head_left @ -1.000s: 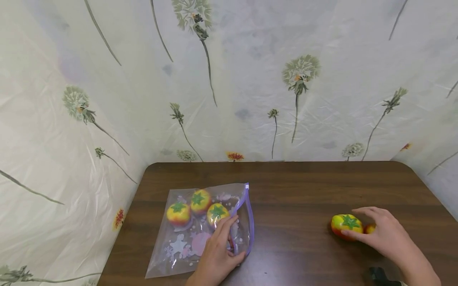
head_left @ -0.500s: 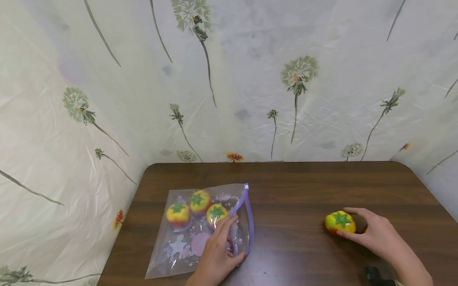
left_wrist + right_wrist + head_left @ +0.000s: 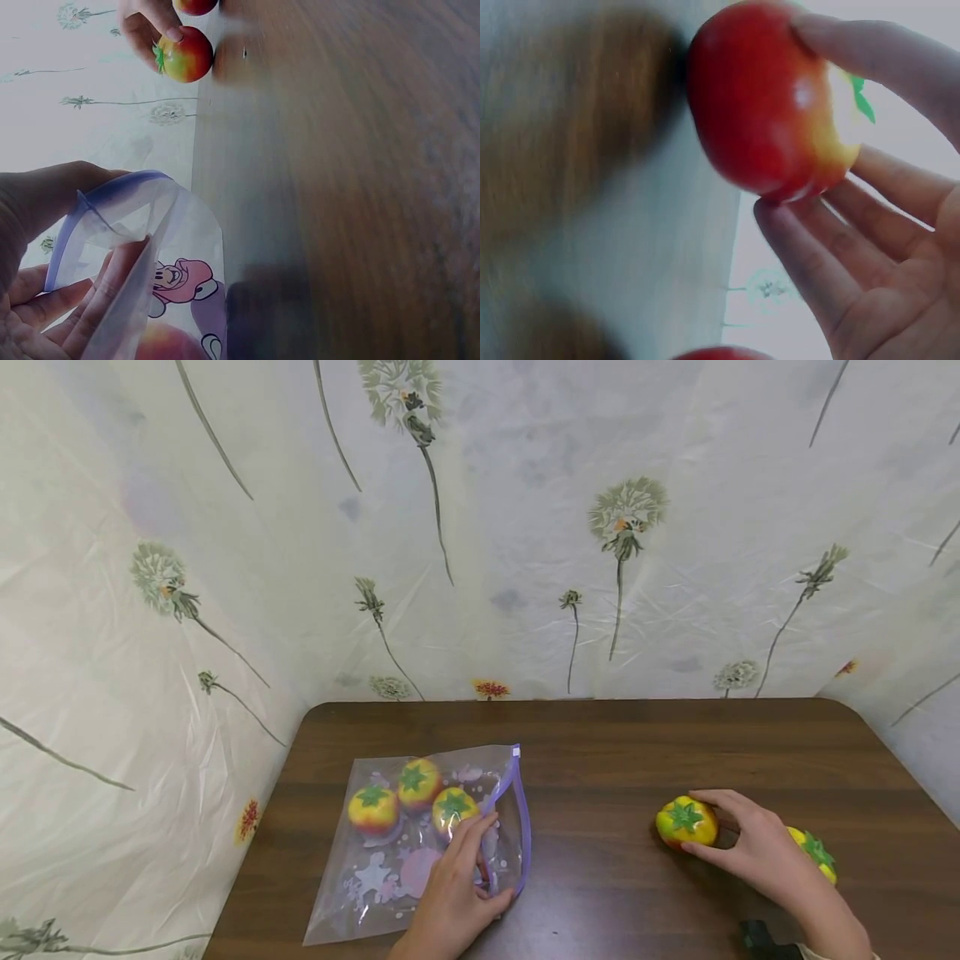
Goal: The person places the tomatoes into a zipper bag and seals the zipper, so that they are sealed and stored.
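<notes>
On the left of the table lies a clear zip bag (image 3: 375,906) with purple edging and printed figures, several yellow-red toy tomatoes (image 3: 373,810) inside. My left hand (image 3: 453,885) holds the bag at its mouth; in the left wrist view the mouth gapes, with the thumb on one side of it. To the right, my right hand (image 3: 757,852) grips another toy tomato (image 3: 686,822) between thumb and fingers, green leaf cap facing up. In the right wrist view, the fingertips press the red side of this tomato (image 3: 757,105). A further toy tomato (image 3: 813,853) sits behind the right wrist, partly hidden.
The dark brown wooden table (image 3: 592,760) spans the front, its back edge against a wall covering (image 3: 510,527) printed with dandelions. A black strap piece (image 3: 765,939) shows at the right wrist. Bare tabletop lies between the bag and the right hand.
My right hand has moved left with the toy tomato in its grip, uncovering the other tomato behind the wrist. The left hand and bag look unmoved.
</notes>
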Demonstrator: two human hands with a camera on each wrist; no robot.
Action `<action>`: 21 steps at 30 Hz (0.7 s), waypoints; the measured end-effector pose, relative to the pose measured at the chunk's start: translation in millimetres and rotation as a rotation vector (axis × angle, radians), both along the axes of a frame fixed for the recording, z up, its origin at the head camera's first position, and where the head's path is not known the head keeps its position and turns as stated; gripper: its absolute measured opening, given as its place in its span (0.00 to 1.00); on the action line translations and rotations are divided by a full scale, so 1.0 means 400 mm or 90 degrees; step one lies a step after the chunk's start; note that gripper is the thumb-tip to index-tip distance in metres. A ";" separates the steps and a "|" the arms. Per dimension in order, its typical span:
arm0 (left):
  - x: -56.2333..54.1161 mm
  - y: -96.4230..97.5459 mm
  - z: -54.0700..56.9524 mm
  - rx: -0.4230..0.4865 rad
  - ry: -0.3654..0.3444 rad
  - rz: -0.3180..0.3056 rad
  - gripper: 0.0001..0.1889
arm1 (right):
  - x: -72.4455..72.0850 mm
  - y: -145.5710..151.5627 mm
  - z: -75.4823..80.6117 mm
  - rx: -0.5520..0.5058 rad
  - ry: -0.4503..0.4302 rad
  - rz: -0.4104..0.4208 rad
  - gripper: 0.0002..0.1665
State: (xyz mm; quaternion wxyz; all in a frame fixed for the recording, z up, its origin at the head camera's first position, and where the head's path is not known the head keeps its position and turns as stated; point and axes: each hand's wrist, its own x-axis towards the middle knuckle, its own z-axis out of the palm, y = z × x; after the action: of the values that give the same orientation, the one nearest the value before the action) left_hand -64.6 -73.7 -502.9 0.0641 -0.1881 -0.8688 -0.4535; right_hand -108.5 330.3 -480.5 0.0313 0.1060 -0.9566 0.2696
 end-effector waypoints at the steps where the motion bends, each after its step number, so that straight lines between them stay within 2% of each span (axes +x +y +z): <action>1: 0.000 0.000 0.001 0.000 -0.003 0.000 0.50 | -0.001 -0.005 -0.001 -0.008 -0.001 0.002 0.42; 8: 0.000 0.000 0.002 0.001 -0.008 0.000 0.50 | -0.008 -0.044 -0.016 -0.018 0.036 0.013 0.39; 17: 0.001 0.001 0.000 0.005 0.000 -0.002 0.50 | -0.010 -0.100 -0.030 -0.100 0.039 0.035 0.36; 21: 0.002 0.000 0.001 0.007 0.002 -0.001 0.50 | -0.016 -0.130 -0.045 -0.125 0.050 0.067 0.36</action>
State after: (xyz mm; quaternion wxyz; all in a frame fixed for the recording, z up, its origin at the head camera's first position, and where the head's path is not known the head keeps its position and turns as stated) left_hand -63.9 -73.6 -502.4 0.0661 -0.1894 -0.8661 -0.4578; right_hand -114.9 278.1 -498.5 0.0646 0.1629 -0.9166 0.3592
